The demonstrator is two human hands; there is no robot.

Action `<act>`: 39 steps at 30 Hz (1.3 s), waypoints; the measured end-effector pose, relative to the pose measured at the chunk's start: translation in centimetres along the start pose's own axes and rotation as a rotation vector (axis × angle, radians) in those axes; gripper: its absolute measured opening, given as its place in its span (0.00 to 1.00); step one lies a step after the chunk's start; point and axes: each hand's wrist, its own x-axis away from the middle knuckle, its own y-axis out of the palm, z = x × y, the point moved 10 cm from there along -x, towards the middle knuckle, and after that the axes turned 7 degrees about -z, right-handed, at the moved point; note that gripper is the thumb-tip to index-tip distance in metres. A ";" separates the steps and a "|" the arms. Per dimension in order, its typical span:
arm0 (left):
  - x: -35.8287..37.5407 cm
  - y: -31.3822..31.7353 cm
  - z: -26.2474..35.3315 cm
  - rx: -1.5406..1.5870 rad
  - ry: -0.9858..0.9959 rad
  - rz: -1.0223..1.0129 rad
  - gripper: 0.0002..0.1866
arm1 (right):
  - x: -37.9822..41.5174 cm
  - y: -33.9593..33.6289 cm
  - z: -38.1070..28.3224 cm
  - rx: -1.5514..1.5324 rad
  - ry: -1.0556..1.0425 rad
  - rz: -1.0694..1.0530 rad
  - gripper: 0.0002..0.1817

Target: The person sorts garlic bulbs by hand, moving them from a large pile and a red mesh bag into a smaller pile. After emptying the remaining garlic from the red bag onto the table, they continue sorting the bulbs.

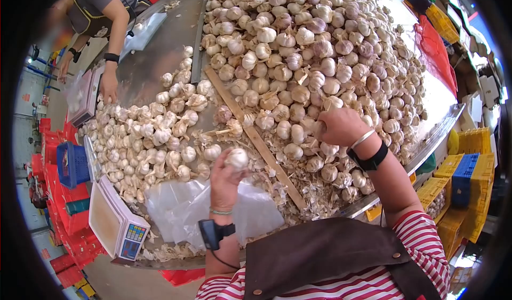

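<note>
My left hand (224,180) holds a white garlic bulb (236,158) up above a clear plastic bag (181,209) lying on the metal table (154,65). My right hand (341,126) reaches into the big garlic pile (314,49) and its fingers close around a bulb at the pile's near edge; that bulb is mostly hidden by the fingers. A wooden slat (256,140) runs diagonally between the big pile and a smaller garlic pile (154,140) on the left.
A digital scale (114,225) stands at the table's near left corner. Another person (96,12) at the far left rests a hand on a second scale (85,100). Red and blue crates (66,193) stack on the left, yellow crates (469,166) on the right. Dry garlic skins litter the table edge.
</note>
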 end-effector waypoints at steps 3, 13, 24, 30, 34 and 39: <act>1.4 -2.0 1.1 0.201 0.082 -0.018 0.24 | -0.8 -4.5 -5.1 -0.355 -0.172 0.037 0.17; 1.4 -1.0 1.0 -0.190 0.252 0.122 0.30 | -4.1 6.3 -5.1 -0.018 -0.124 0.030 0.13; 1.3 1.4 1.6 -0.584 0.284 0.140 0.32 | -4.5 -5.1 -12.9 -0.977 -0.601 0.165 0.25; 0.8 4.7 -0.2 -0.591 0.208 -0.040 0.38 | -3.5 7.5 -12.2 -0.905 -0.517 -0.163 0.24; 0.2 3.9 3.5 -1.324 0.414 -0.023 0.32 | -1.1 10.2 -7.8 -1.168 -0.211 -0.410 0.19; -4.2 -5.2 5.4 -2.032 0.007 0.108 0.30 | 2.3 8.7 -3.8 -1.259 -0.167 -0.333 0.17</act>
